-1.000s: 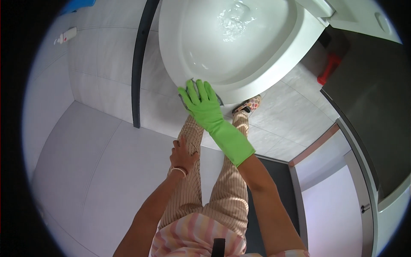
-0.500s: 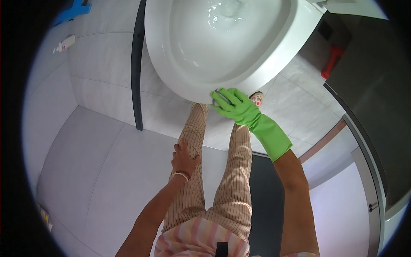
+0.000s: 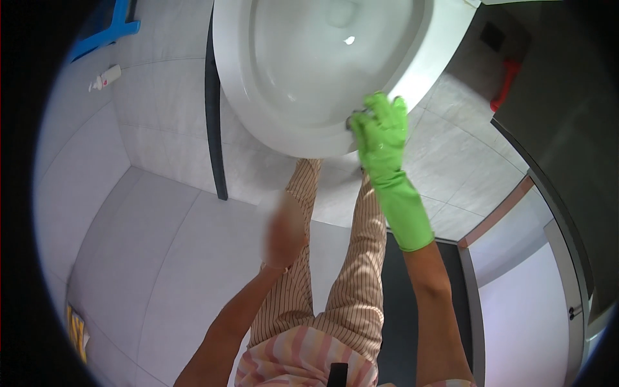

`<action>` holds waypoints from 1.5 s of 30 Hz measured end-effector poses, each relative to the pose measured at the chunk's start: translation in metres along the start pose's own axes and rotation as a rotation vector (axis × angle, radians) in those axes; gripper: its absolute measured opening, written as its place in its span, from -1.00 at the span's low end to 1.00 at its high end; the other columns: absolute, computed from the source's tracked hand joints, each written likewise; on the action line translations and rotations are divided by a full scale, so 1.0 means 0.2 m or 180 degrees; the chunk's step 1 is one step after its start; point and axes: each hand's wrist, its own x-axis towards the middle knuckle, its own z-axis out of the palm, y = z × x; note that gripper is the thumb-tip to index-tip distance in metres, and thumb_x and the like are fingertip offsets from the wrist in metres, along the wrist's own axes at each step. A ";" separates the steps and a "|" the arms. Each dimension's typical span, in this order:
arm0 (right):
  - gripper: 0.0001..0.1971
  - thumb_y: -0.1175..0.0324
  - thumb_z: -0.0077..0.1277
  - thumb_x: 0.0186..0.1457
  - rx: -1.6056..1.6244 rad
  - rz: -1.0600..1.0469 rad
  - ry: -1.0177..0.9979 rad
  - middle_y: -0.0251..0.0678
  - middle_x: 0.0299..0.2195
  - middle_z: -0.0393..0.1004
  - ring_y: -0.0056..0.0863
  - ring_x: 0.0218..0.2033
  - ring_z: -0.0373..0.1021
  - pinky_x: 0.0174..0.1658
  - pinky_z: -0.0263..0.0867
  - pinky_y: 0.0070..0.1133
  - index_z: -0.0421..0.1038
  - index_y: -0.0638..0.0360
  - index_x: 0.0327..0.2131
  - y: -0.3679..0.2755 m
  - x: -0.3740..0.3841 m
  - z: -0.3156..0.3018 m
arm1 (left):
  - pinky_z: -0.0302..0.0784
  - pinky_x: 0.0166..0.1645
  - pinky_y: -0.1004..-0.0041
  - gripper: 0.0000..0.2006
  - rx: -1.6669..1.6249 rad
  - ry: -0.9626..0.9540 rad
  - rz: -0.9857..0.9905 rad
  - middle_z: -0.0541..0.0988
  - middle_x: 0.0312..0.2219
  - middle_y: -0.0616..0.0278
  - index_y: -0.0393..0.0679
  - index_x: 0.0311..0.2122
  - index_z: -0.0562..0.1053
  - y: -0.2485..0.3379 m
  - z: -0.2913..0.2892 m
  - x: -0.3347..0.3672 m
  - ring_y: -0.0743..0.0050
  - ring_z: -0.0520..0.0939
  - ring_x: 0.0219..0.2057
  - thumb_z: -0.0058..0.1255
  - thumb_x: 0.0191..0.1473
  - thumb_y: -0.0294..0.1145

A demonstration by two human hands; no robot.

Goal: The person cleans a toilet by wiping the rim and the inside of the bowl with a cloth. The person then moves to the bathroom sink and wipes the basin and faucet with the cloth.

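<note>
My right hand (image 3: 380,138), in a long green rubber glove, is at the front right rim of a white toilet bowl (image 3: 271,132). Its fingers close round a small grey scrubbing pad (image 3: 353,120), which is mostly hidden beneath them and lies against the rim's inner edge. My left hand (image 3: 285,232) is bare, with a bracelet at the wrist. It hovers over or rests on my left trouser leg (image 3: 303,184), smeared by motion, so its fingers cannot be made out. Water shows at the bottom of the bowl.
A dark upright strip (image 3: 215,122) runs left of the toilet. Farther left are a white bottle (image 3: 108,77) and a blue plastic thing (image 3: 116,32). A red object (image 3: 506,85) lies beside the dark cabinet (image 3: 561,116) at the right. A dark mat (image 3: 412,309) is by my feet.
My gloved right hand has moved up and to the right along the rim with the pad. My left hand, clear against the leg before, is now blurred. Glints in the bowl have shifted.
</note>
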 end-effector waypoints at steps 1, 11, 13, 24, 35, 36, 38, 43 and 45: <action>-0.90 0.40 0.07 -0.20 -0.0023 -0.0004 0.0012 -0.14 -0.24 0.42 -0.21 -0.14 0.32 -0.02 0.19 -0.24 0.42 0.19 -0.54 -0.01 -0.05 0.03 | 0.42 -0.18 0.08 -0.08 0.0039 -0.0248 -0.0344 0.23 -0.13 -0.07 -0.12 0.16 -0.06 0.03 -0.01 0.00 -0.12 0.41 -0.17 0.15 -0.32 -0.14; -0.58 0.40 -0.03 -0.25 -0.0333 -0.0932 -0.0643 0.00 -0.11 0.31 -0.10 -0.03 0.24 0.07 0.09 -0.15 0.33 0.19 -0.18 -0.35 -0.11 0.35 | 0.41 -0.16 0.10 -0.10 0.0247 0.0270 0.0209 0.22 -0.13 -0.06 -0.12 0.15 -0.05 -0.07 0.11 -0.03 -0.13 0.40 -0.15 0.15 -0.31 -0.16; -0.57 0.33 -0.06 -0.14 -0.0328 -0.1381 -0.0971 0.00 -0.08 0.28 -0.11 0.02 0.18 0.13 0.02 -0.19 0.33 0.21 -0.10 -0.28 -0.10 0.27 | 0.41 -0.16 0.10 -0.11 0.0257 0.0195 0.0154 0.22 -0.13 -0.07 -0.14 0.15 -0.04 -0.06 0.09 -0.04 -0.12 0.40 -0.15 0.14 -0.31 -0.16; -0.59 0.32 -0.08 0.03 -0.1246 -0.0246 0.0409 -0.12 -0.02 0.22 -0.16 0.06 0.13 0.05 0.12 -0.32 0.27 0.08 0.00 0.48 0.55 -0.26 | 0.43 -0.22 0.09 -0.08 -0.0097 0.0074 0.0072 0.23 -0.13 -0.06 -0.17 0.13 -0.01 -0.08 0.09 -0.04 -0.10 0.42 -0.18 0.14 -0.37 -0.11; -0.46 0.30 0.00 -0.05 -0.1420 0.0437 -0.0646 0.03 0.10 0.05 -0.06 0.11 0.03 0.13 -0.03 -0.17 0.19 0.15 0.05 0.00 0.06 -0.08 | 0.35 -0.09 0.12 -0.13 0.1164 0.1246 0.0706 0.10 0.05 -0.08 -0.25 0.16 -0.04 -0.35 0.38 -0.03 -0.02 0.35 -0.05 0.12 -0.23 -0.16; -0.44 0.30 -0.01 -0.07 -0.1501 0.0375 -0.0732 0.01 0.13 0.01 -0.08 0.14 0.00 0.14 -0.05 -0.15 0.17 0.14 0.07 -0.06 -0.04 -0.02 | 0.32 -0.04 0.14 -0.13 0.2014 0.2184 0.0895 0.07 0.08 -0.08 -0.27 0.16 -0.05 -0.42 0.50 -0.01 0.00 0.33 -0.02 0.12 -0.21 -0.16; -0.41 0.29 -0.03 -0.08 -0.1584 0.0146 -0.0927 -0.04 0.16 -0.04 -0.12 0.19 -0.07 0.16 -0.09 -0.15 0.13 0.11 0.09 -0.10 -0.21 0.09 | 0.18 0.12 0.18 -0.15 0.0903 0.1343 0.1549 0.00 0.15 -0.04 -0.30 0.17 -0.04 -0.37 0.50 0.01 0.06 0.22 0.09 0.12 -0.15 -0.17; -0.42 0.32 -0.11 -0.09 -0.0939 -0.0716 -0.1147 -0.15 0.17 -0.03 -0.22 0.17 -0.04 0.18 -0.08 -0.18 0.13 0.07 0.10 -0.43 -0.15 0.37 | -0.10 0.23 0.21 -0.15 -0.0297 0.0539 0.0909 0.03 0.15 0.01 -0.27 0.16 0.01 -0.45 0.53 -0.04 0.10 0.01 0.18 0.15 -0.18 -0.16; -0.43 0.34 -0.13 -0.08 -0.0759 -0.0889 -0.1226 -0.18 0.16 0.00 -0.26 0.16 -0.01 0.17 -0.06 -0.19 0.14 0.08 0.09 -0.50 -0.06 0.41 | -0.12 0.22 0.21 -0.15 -0.0325 0.0653 0.0966 0.03 0.15 0.03 -0.26 0.16 0.02 -0.36 0.46 -0.05 0.11 -0.03 0.19 0.16 -0.19 -0.18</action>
